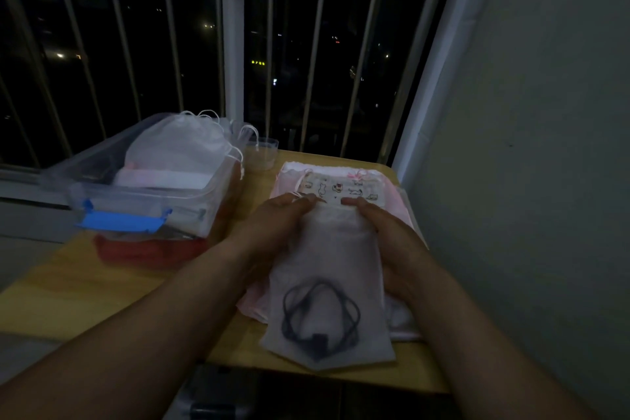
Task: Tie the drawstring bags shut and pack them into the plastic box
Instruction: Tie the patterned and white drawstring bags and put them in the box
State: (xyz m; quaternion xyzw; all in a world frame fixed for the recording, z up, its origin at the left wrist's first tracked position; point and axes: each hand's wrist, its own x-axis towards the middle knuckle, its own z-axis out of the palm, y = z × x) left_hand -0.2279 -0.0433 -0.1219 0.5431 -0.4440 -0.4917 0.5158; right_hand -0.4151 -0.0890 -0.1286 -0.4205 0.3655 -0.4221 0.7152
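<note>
**Both hands at the neck of the white bag**

Your left fingers [301, 201] and right fingers [354, 203] curl over the top of a white drawstring bag [327, 266], one set at each side of its neck, with the tips near each other but apart. Your left hand [272, 220] grips the left edge and your right hand [385, 232] grips the right. The dim light hides whether the cord is drawn.

The bag lies lengthwise toward you, and its bottom reaches close to the near edge of the table [85, 283]. A coiled black cable [320, 317] shows through the thin fabric in its lower half.

Under it lies a pile of pink bags [397, 204]. A small printed pouch [341, 189] with cartoon animals sits just beyond your fingertips.

To the left stands the clear plastic box [218, 194] with a blue latch [122, 220], resting on something red [146, 254]. White bags [180, 147] are heaped above its rim, their cords looping out. A small clear cup [260, 155] stands just beside its far right corner, by the metal railing [306, 54].
</note>
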